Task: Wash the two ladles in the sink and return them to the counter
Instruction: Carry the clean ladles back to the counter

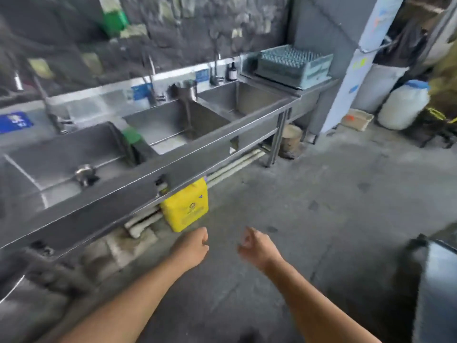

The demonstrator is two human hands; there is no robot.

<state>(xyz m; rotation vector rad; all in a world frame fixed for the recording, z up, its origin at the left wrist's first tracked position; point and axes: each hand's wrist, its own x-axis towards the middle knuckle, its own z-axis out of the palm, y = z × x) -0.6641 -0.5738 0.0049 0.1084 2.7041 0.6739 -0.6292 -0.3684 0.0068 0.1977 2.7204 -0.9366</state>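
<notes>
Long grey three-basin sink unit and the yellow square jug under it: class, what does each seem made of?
Long grey three-basin sink unit: likely stainless steel, brushed finish, dull reflections. Yellow square jug: probably plastic, opaque and matt, rounded moulded corners.

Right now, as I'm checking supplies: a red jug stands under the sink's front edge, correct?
No: the jug under the sink is yellow, not red, as the head view shows; it does stand under the sink's front edge.
</notes>
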